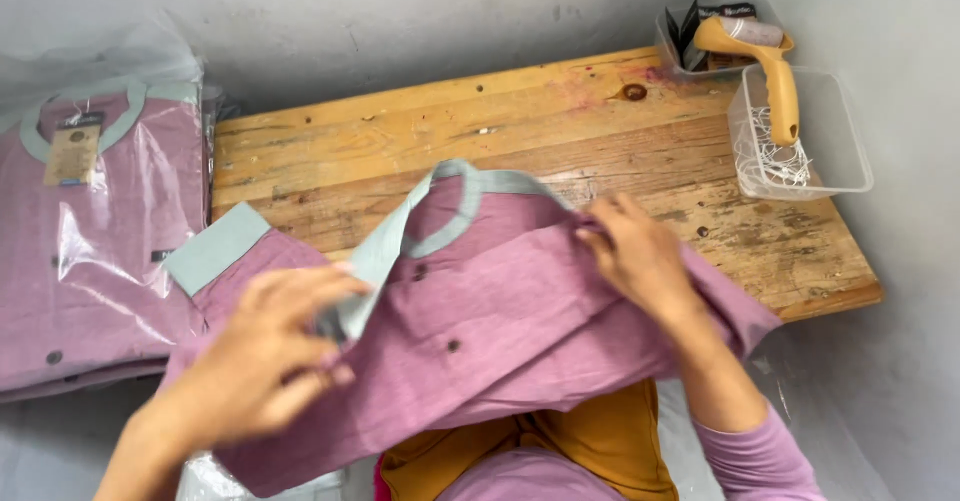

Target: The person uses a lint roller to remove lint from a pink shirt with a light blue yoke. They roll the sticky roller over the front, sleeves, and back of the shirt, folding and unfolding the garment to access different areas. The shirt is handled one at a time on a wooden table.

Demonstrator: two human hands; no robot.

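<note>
Both hands grip the soft, light pink shirt at the table's near edge: left hand pinching the placket, right hand the shoulder.

Both hands grip a mauve shirt with pale grey-green collar and cuff, raised over the wooden bench. The left hand pinches the front placket; the right hand grasps the shoulder. Bagged mauve shirts are stacked at left. A yellow-handled lint roller rests across a clear plastic tray.
</note>
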